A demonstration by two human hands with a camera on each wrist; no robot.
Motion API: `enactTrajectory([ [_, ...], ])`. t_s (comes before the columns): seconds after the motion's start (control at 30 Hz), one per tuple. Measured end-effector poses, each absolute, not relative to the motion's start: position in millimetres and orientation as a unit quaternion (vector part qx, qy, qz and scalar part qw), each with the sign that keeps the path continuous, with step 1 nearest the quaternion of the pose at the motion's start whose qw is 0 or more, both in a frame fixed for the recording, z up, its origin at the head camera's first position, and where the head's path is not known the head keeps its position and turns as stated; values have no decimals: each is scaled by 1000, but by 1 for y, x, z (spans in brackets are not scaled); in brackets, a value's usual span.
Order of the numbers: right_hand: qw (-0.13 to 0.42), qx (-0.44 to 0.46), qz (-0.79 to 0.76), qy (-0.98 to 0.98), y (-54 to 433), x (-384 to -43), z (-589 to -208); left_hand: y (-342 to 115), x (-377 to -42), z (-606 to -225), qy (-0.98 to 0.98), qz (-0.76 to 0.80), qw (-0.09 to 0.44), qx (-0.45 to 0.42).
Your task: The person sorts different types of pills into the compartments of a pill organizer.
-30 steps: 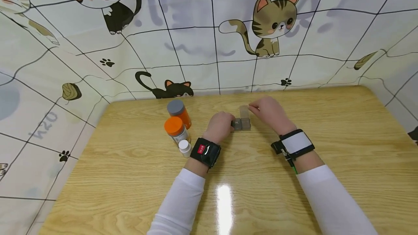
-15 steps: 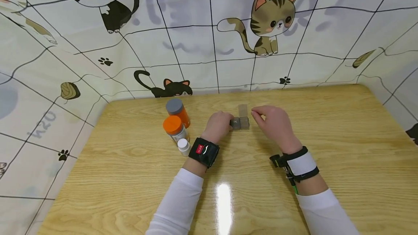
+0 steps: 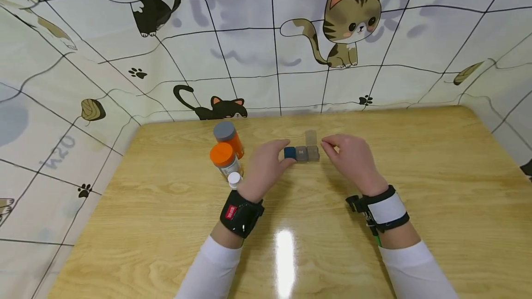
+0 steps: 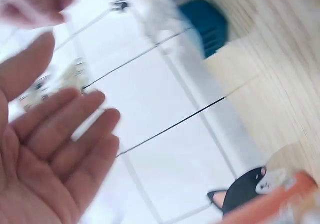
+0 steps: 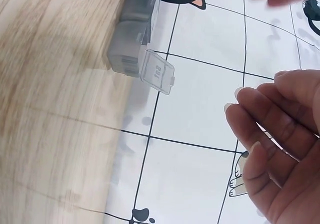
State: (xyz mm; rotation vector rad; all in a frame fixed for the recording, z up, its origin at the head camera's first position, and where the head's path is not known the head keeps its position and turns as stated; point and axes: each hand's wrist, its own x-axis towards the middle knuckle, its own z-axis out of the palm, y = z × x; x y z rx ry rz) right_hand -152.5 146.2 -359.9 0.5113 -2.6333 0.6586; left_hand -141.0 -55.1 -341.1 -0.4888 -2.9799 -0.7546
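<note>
A small pill organizer [image 3: 301, 153] stands on the table, with a blue compartment at its left end and grey see-through ones beside it. Its right-end lid [image 5: 158, 72], marked "Sat", is flipped up. My left hand [image 3: 263, 165] is spread just left of the organizer, thumb and fingers apart around the blue end [image 4: 205, 27]; the left wrist view shows its palm bare. To the right of the raised lid, my right hand [image 3: 353, 160] hovers with loosely bent fingers [image 5: 262, 126] and nothing held in them.
Left of the left hand stand an orange bottle with a grey cap [image 3: 224, 131], a clear bottle with an orange cap [image 3: 222, 154] and a small white bottle [image 3: 234, 179]. A white sheet printed with cats [image 3: 249, 54] rises behind the table.
My left hand has let go of the organizer and drawn back left, uncovering the blue compartment. My right hand has moved slightly right, away from the raised lid.
</note>
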Motion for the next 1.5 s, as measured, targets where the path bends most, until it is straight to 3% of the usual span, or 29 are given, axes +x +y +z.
enactTrajectory([
  [0.17,197,188,237,-933,149,-153,-356,-89,-106,-339,-949,-273,141,-75],
  [0.27,198,189,234,-933,150,-154,-355,-108,-96,-346,-957,-238,165,-12],
  [0.57,180,184,233,-938,149,-152,-352,-130,-86,-364,-978,-175,94,67],
  [1.17,136,177,217,-950,151,-148,-355,-130,-94,-379,-978,-183,63,84],
  [1.33,134,181,230,-947,151,-146,-354,-123,-91,-370,-977,-196,67,46],
  [1.5,140,194,273,-932,149,-144,-352,-91,-96,-334,-969,-232,67,-58],
])
